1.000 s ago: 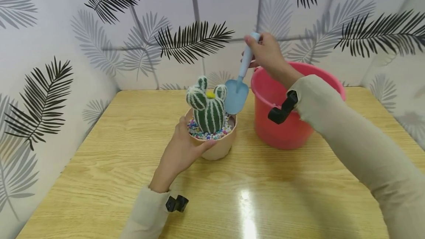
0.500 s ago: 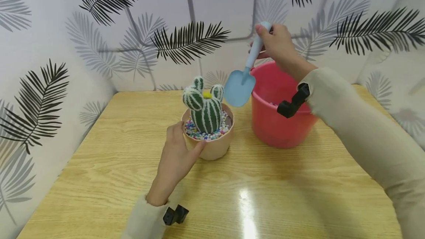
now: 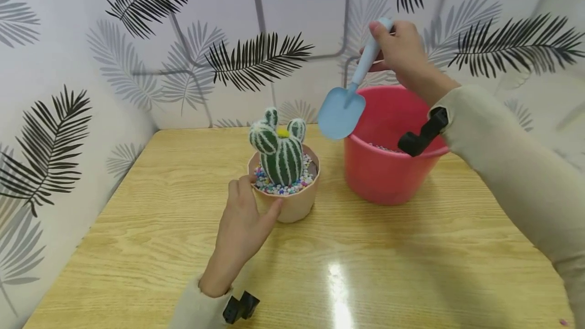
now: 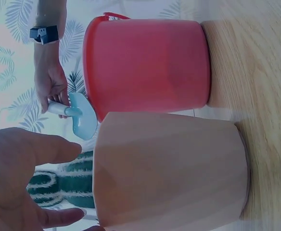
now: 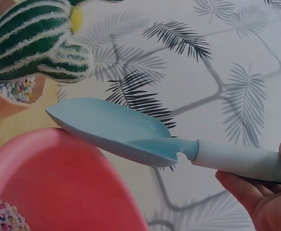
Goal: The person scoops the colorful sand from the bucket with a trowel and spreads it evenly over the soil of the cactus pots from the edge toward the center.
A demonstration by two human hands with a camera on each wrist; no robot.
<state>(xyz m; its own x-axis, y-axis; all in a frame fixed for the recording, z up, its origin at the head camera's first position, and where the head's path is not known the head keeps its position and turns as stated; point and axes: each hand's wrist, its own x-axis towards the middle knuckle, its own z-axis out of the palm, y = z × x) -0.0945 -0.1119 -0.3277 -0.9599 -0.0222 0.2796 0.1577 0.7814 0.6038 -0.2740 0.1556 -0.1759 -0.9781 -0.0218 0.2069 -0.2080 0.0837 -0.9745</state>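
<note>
My right hand grips the pale handle of a light blue garden trowel. The blade hangs between the plant and the red bucket, overlapping the bucket's rim in the head view; its face bears no pebbles in the right wrist view. A green cactus with white fuzzy stripes and a yellow flower stands in a peach pot, with colourful pebbles around its base. My left hand is at the pot's near left rim, thumb and fingers spread. In the left wrist view its fingertips sit just above the rim.
More pebbles lie inside the bucket, right of the pot. All stands on a wood-grain table against a wall with leaf patterns. A small pink bit lies at the table's lower right.
The trowel has risen away from the pot, moving right toward the bucket in my right hand. My left hand has loosened from the pot and drawn slightly back; the pot stays in place.
</note>
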